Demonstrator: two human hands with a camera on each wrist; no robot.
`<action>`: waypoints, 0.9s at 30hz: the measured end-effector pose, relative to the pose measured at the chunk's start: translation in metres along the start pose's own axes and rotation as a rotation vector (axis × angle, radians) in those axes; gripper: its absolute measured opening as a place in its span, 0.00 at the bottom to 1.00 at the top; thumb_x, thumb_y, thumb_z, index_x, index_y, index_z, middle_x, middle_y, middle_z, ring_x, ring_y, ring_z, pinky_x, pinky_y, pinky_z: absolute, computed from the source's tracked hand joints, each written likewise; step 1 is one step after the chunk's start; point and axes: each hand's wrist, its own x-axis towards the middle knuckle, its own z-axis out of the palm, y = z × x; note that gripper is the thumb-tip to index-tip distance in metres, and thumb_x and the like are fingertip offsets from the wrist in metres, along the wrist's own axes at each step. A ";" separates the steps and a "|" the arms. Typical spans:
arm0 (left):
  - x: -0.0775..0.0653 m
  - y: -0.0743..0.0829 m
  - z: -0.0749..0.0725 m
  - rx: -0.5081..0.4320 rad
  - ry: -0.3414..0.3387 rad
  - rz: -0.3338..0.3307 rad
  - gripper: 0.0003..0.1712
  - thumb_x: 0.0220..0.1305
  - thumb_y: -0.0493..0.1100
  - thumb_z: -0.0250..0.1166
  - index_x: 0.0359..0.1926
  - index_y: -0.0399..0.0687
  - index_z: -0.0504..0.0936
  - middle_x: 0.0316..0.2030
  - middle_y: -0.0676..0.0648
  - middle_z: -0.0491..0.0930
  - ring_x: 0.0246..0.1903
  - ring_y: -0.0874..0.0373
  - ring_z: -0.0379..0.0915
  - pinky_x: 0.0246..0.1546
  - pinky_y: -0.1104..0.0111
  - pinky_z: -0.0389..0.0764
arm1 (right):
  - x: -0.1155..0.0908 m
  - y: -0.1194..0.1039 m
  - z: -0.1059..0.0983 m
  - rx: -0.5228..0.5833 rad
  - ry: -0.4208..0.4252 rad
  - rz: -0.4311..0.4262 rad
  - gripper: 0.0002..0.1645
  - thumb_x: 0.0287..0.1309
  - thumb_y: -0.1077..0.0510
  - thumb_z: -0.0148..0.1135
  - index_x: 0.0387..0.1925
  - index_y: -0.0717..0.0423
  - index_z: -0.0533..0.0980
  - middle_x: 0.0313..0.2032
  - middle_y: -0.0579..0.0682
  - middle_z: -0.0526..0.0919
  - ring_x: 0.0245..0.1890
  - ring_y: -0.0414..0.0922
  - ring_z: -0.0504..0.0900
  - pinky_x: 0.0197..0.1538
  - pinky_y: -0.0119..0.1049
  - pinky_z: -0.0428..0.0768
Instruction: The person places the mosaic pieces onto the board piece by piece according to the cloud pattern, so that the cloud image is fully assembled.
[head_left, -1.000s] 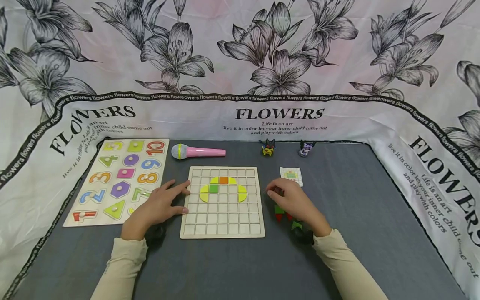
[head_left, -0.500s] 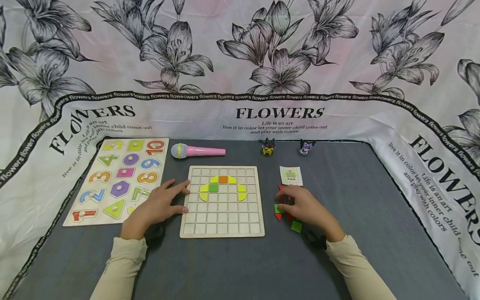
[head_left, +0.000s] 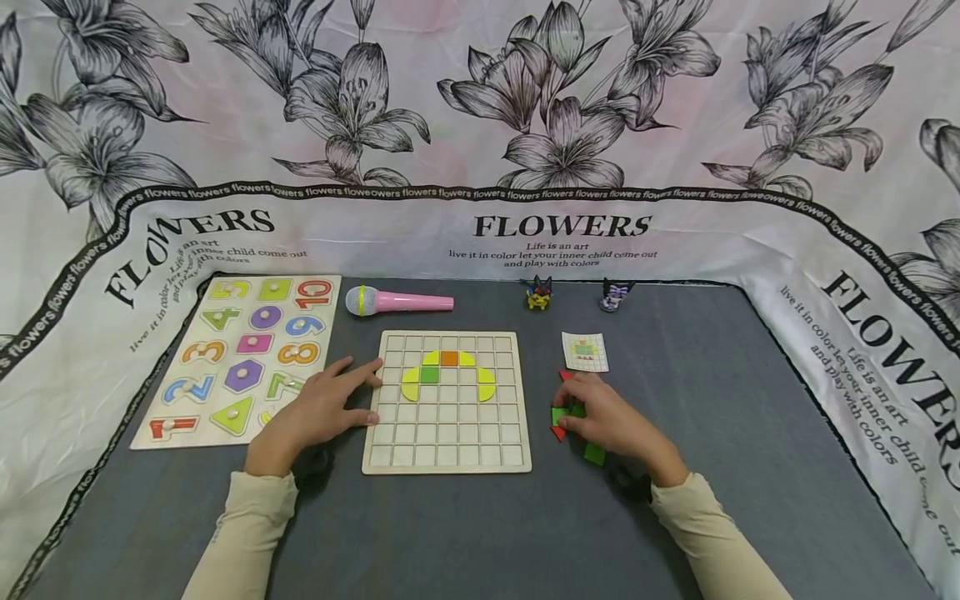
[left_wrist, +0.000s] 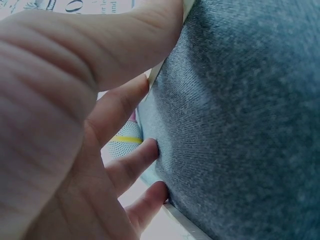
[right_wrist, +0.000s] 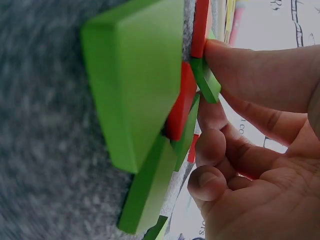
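My left hand (head_left: 318,414) rests at the left edge of a wooden grid board (head_left: 447,470), fingers spread and thumb on its rim. In the left wrist view, the thumb and a fingertip touch the board's thin edge (left_wrist: 156,75). On the grid lie yellow quarter-round tiles (head_left: 486,384), an orange square tile (head_left: 448,358) and a green square tile (head_left: 430,375). My right hand (head_left: 611,419) is over a small pile right of the board. Its thumb and forefinger pinch a green tile (right_wrist: 207,82). Around it lie green tiles (right_wrist: 145,85) and red tiles (right_wrist: 181,102), partly hidden by the hand.
A small printed pattern card (head_left: 586,352) lies behind the right hand. Two little figurines (head_left: 537,295) stand farther back. A pink toy microphone (head_left: 412,302) lies behind the board, and a number-and-shape puzzle (head_left: 243,350) is at left, partly under the left hand.
My right hand has shifted right and toward me over the pile, and its thumb and forefinger have closed on a green tile. The left hand stays at the board.
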 end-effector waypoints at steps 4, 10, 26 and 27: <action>0.000 0.000 -0.001 -0.002 0.001 -0.001 0.48 0.69 0.48 0.76 0.82 0.42 0.64 0.67 0.43 0.80 0.79 0.26 0.46 0.72 0.26 0.50 | 0.001 -0.002 0.000 0.026 0.005 0.035 0.10 0.63 0.68 0.74 0.40 0.55 0.81 0.38 0.44 0.80 0.40 0.45 0.77 0.44 0.47 0.80; -0.001 -0.001 -0.001 -0.010 0.007 0.014 0.48 0.69 0.48 0.76 0.82 0.41 0.64 0.66 0.43 0.81 0.79 0.26 0.46 0.72 0.26 0.50 | 0.003 -0.002 0.000 0.070 0.026 0.023 0.10 0.64 0.71 0.71 0.43 0.56 0.84 0.35 0.42 0.82 0.34 0.39 0.77 0.40 0.41 0.80; -0.002 -0.002 0.001 -0.008 0.015 0.016 0.48 0.68 0.48 0.76 0.82 0.41 0.64 0.67 0.43 0.80 0.78 0.25 0.48 0.71 0.26 0.52 | 0.016 -0.013 0.002 0.131 0.077 0.013 0.10 0.68 0.69 0.70 0.46 0.54 0.87 0.42 0.44 0.88 0.40 0.42 0.85 0.46 0.44 0.85; -0.002 -0.002 0.001 -0.009 0.014 0.013 0.48 0.68 0.48 0.76 0.82 0.42 0.64 0.67 0.43 0.80 0.78 0.26 0.48 0.71 0.26 0.52 | 0.017 -0.015 0.002 0.135 0.080 0.019 0.10 0.68 0.69 0.70 0.46 0.54 0.87 0.42 0.44 0.88 0.40 0.42 0.85 0.46 0.44 0.85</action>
